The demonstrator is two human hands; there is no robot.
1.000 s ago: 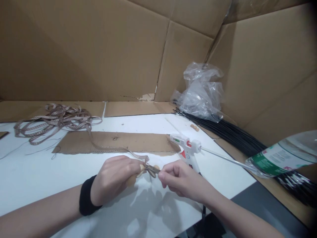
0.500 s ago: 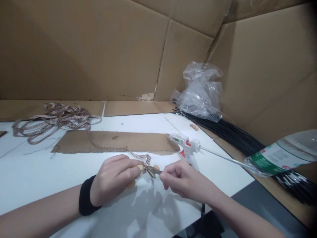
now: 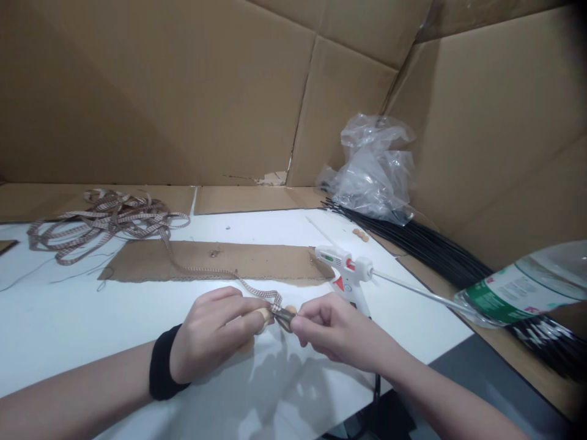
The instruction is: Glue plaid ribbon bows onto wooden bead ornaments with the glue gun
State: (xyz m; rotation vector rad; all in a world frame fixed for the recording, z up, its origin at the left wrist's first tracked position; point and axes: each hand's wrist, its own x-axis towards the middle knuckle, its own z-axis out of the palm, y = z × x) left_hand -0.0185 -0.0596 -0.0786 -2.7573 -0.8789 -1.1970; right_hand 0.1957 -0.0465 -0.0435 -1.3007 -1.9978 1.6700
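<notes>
My left hand (image 3: pixel 222 327), with a black band at the wrist, pinches the end of a brown-and-white checked ribbon (image 3: pixel 261 293). My right hand (image 3: pixel 332 330) is closed in a pinch on a small shiny brown, leaf-shaped piece (image 3: pixel 285 318) right beside the ribbon's end; its exact kind is unclear. The two hands are close together over the white table. A pale round disc (image 3: pixel 246 346) shows partly under my left fingers. Behind my right hand, a white glue gun (image 3: pixel 337 260) stands with a clear glue stick in its back.
A heap of the same ribbon lies at the back left. A cardboard strip (image 3: pixel 151 263) rests on the white table (image 3: pixel 114 311). To the right are a crumpled plastic bag (image 3: pixel 371 174), black rods (image 3: pixel 422 244), a bottle (image 3: pixel 518 284) and small wooden discs (image 3: pixel 361 234). Cardboard walls stand behind.
My right fingers have moved slightly left along the brown piece, closer to my left hand, so less of it shows. My left hand keeps its pinch.
</notes>
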